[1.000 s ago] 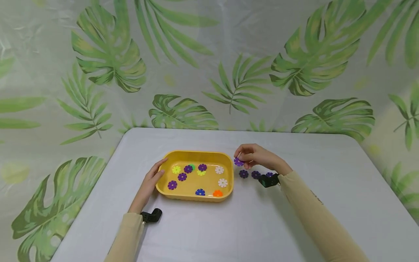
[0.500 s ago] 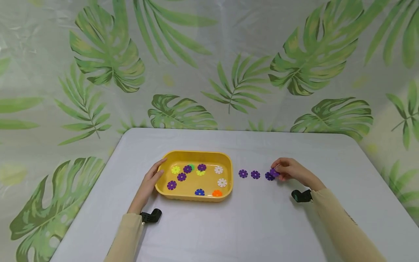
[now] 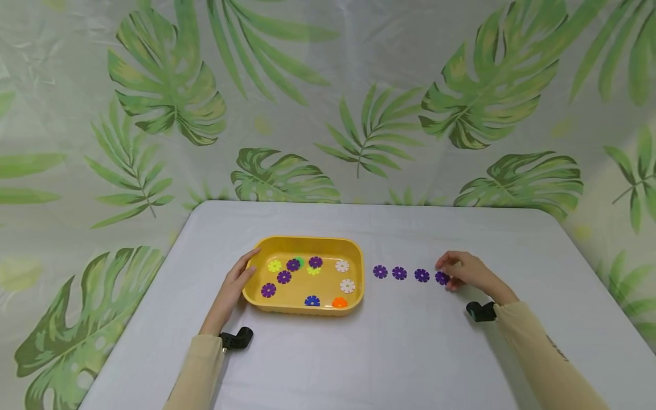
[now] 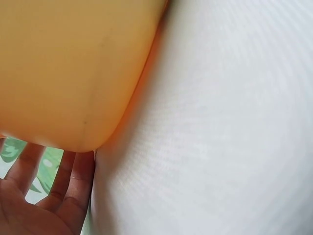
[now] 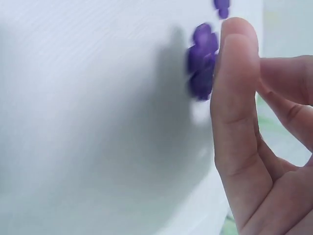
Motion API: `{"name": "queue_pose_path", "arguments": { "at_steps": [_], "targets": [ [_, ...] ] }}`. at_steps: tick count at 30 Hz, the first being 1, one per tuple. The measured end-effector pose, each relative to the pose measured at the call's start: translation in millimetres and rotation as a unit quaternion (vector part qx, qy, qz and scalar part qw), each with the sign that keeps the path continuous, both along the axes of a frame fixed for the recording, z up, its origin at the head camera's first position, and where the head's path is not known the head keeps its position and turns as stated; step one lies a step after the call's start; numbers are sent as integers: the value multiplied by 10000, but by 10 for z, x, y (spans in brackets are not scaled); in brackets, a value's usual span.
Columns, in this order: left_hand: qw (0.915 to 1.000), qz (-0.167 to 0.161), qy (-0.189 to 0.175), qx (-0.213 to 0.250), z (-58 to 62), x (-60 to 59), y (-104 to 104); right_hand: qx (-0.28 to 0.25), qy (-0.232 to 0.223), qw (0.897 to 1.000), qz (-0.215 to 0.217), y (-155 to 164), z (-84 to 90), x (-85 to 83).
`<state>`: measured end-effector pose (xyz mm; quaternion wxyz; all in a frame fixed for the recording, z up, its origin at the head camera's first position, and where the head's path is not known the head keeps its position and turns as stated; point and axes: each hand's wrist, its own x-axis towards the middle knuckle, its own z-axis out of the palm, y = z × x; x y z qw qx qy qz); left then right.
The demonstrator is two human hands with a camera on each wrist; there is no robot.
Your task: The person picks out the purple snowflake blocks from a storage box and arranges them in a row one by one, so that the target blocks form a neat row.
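My left hand (image 3: 237,280) holds the left end of a yellow plastic tray (image 3: 302,310), with the thumb at the rim. In the left wrist view its fingers (image 4: 78,188) lie against the outside of the tray wall. My right hand (image 3: 468,272) is at the right end of a row of purple snowflake discs. Thumb and forefinger stand on either side of the last purple snowflake disc (image 3: 442,278), which lies at the white tabletop. In the right wrist view the thumb (image 5: 237,98) overlaps the edge of that disc.
Three more purple discs, the nearest one (image 3: 422,275) beside the right hand, lie spaced out toward the tray. Inside the tray are several loose discs: purple, yellow, green, white (image 3: 347,286), blue (image 3: 312,300) and orange (image 3: 340,302). A leaf-printed curtain (image 3: 384,114) hangs behind the table.
My right hand has carried a purple disc from beside the tray to the right end of the row and lowered it there. The left hand stays on the tray.
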<state>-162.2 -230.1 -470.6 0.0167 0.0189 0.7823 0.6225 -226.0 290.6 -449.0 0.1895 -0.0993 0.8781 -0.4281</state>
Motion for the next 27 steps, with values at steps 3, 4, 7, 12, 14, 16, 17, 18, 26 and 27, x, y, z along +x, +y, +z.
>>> {"name": "queue_pose_path", "arguments": {
  "at_steps": [3, 4, 7, 12, 14, 16, 17, 18, 26, 27],
  "targets": [
    [10000, -16, -27, 12, 129, 55, 38, -149, 78, 9998, -44, -68, 52, -36],
    [10000, -26, -26, 7, 163, 72, 48, -279, 86, 9996, -13, -104, 76, -48],
    [10000, -32, -17, -58, 217, 98, 62, -798, 19, 9967, 132, -254, 164, -80],
    [9999, -31, -21, -98, 232, 104, 67, -1347, -94, 9903, 336, -682, 336, -138],
    [9999, -28, -22, -97, 228, 102, 69, -1441, -154, 9885, 424, -888, 399, -158],
    [10000, -20, -41, -81, 222, 97, 69, -1513, -215, 9868, 528, -1099, 451, -176],
    [10000, -10, -53, -72, 218, 94, 70, -1556, -251, 9857, 591, -1202, 473, -183],
    [10000, -8, -66, -63, 215, 92, 70, -1595, -292, 9845, 668, -1302, 492, -191],
    [9999, -2, -117, -77, 224, 94, 78, -1633, -649, 9773, 1186, -2010, 535, -249],
    [9999, -1, -116, -78, 227, 95, 80, -1586, -700, 9772, 1226, -2080, 524, -255]
  ]
}}
